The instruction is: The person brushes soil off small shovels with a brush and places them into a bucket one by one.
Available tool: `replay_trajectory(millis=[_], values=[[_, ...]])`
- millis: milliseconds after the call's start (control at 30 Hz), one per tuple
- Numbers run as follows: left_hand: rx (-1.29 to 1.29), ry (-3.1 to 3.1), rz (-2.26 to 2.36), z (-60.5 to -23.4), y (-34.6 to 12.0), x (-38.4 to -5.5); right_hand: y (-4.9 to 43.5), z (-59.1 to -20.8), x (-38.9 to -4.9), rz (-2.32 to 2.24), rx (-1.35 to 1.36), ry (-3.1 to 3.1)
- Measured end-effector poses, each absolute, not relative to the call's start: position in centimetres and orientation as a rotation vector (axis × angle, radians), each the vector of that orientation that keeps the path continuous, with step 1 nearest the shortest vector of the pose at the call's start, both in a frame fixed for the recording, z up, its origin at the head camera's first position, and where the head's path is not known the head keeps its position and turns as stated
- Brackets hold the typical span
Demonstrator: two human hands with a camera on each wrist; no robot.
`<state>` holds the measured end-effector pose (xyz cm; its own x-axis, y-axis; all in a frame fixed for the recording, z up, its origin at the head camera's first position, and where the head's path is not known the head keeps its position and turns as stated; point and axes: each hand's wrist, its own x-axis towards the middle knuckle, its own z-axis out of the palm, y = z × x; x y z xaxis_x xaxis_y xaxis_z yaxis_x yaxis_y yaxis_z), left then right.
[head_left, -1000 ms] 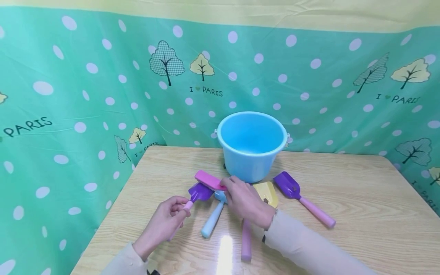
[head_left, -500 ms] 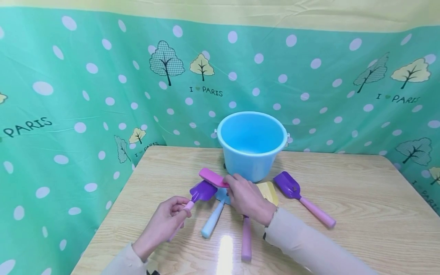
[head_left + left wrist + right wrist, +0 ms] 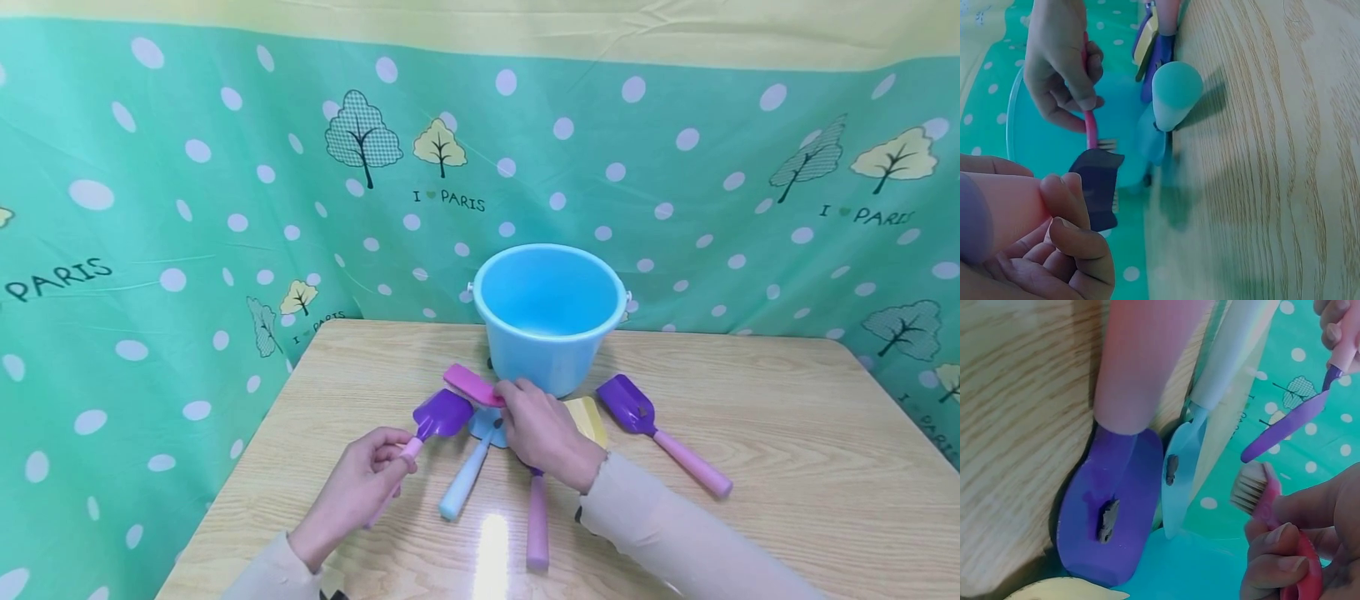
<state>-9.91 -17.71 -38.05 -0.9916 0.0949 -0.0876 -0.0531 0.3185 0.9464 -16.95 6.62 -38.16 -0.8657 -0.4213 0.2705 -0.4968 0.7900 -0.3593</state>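
My left hand grips the pink handle of a toy shovel, its purple blade tilted up over the table. In my right hand is a pink brush, pinched between thumb and fingers. Its pale bristles sit close to the end of the purple blade in the right wrist view. Under the right hand lie a light blue shovel, a purple shovel with a pink handle and a yellow shovel blade. The right hand partly hides these. Dark bits stick on the blue and purple blades.
A light blue bucket stands upright at the back of the wooden table. Right of it lies another purple shovel with a pink handle. A green dotted curtain hangs behind and to the left.
The brush has moved right and slightly away from me, off the held blade that it overlapped before. More of the blue shovel's blade shows. The left hand has hardly moved.
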Motion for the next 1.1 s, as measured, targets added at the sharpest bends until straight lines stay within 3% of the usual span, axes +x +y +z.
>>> replay_trajectory(millis=[700, 1100], values=[[-0.002, 2.479, 1.734, -38.6, -17.6, -10.2, 5.2, -36.5, -13.8, 0.831, 1.013, -2.613], [-0.038, 2.464, 1.755, -38.6, -17.3, -10.1, 5.2, -37.0, -13.6, 0.751, 1.06, -2.695]])
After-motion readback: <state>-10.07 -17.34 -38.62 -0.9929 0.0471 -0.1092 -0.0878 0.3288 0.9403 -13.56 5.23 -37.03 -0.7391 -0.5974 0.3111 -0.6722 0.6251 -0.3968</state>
